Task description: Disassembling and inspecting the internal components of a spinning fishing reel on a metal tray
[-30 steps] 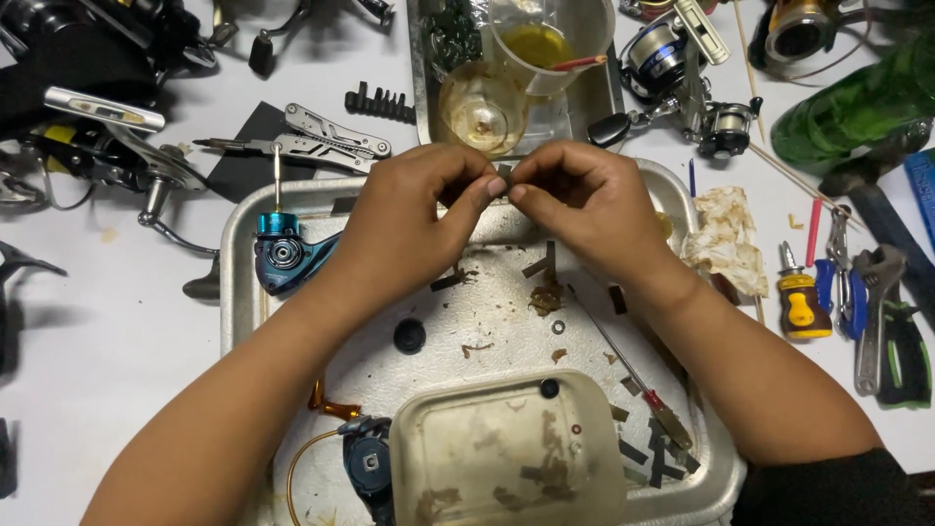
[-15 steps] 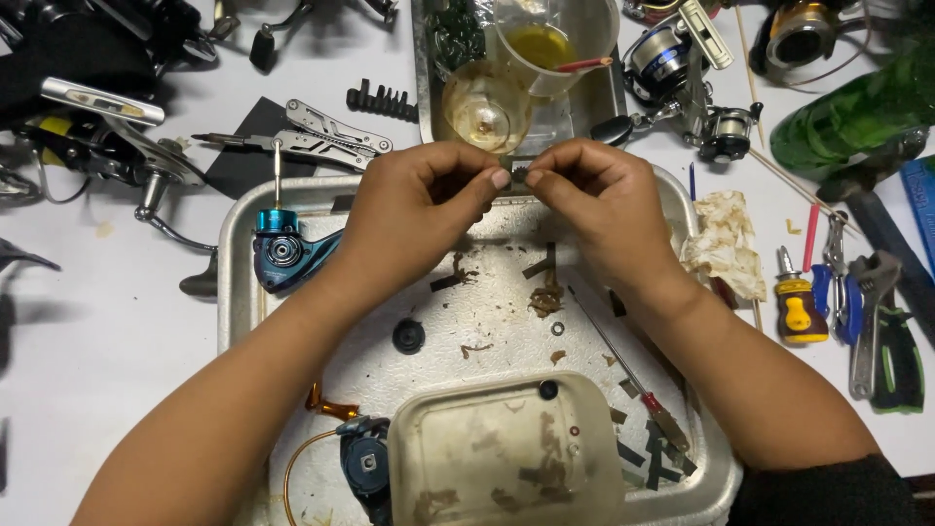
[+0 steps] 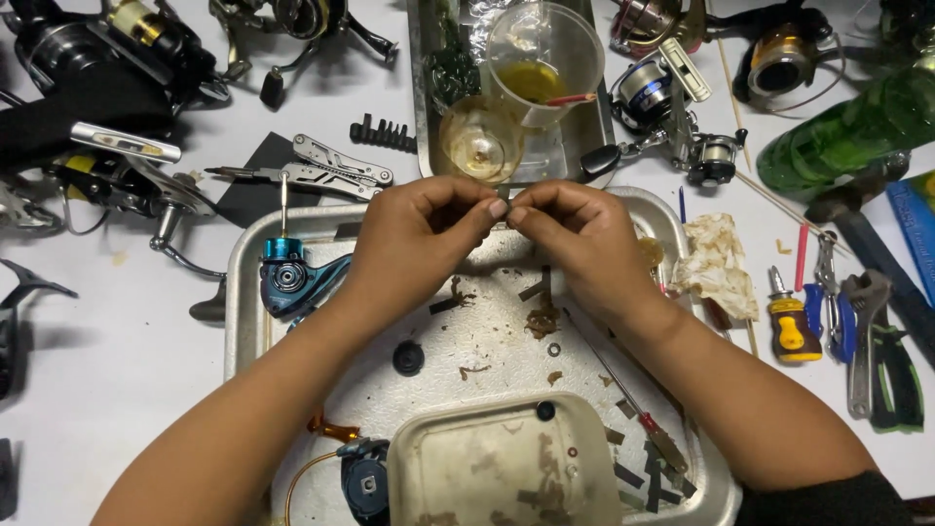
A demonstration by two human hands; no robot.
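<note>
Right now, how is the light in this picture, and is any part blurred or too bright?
Head view: even light from above, soft shadows beside both forearms; left hand and right hand sharp; the small part pinched between them too tiny to make out; mild glare on the clear plastic cup; green bottle looks soft.

Just one view here, a head-worn camera looking almost straight down onto a white worktable [image 3: 117, 331]. It sits close, so both forearms come in from the bottom edge and meet near the middle of the frame, left hand [image 3: 419, 239] and right hand [image 3: 575, 244] fingertip to fingertip. The metal tray [image 3: 243, 321] fills the centre and runs off the lower edge. The far side of the table sits at the top, where fishing reels [image 3: 672, 107] and a plastic cup [image 3: 545, 68] get clipped by the frame. A green bottle [image 3: 847, 127] and hand tools [image 3: 857, 321] crowd the right edge. No second view to compare.
</note>
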